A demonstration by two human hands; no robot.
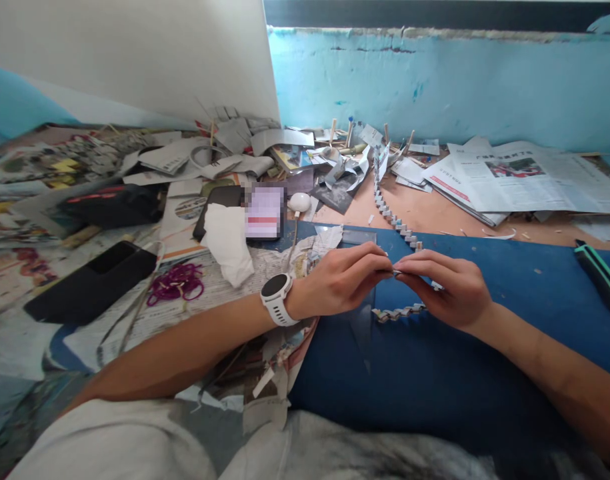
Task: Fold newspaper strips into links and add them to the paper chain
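My left hand (347, 277), with a white watch (276, 293) on its wrist, is closed in a pinch. Its fingertips meet those of my right hand (452, 287) over the blue mat (385, 380). Both hands grip a small folded paper strip (395, 271), mostly hidden by the fingers. A zigzag chain of folded newspaper (391, 217) runs from the back of the table down to my right hand. Below the hands, another stretch of this chain lies on the mat, its left end near my left hand. The part behind my right fingers is hidden.
A green and black cutter knife (602, 273) lies at the right edge. Newspapers (515, 173) are stacked at the back right, paper scraps (342, 170) at the back middle. To the left are a phone (265, 212), white tissue (228, 243), purple cord (177, 283) and a black case (92, 283).
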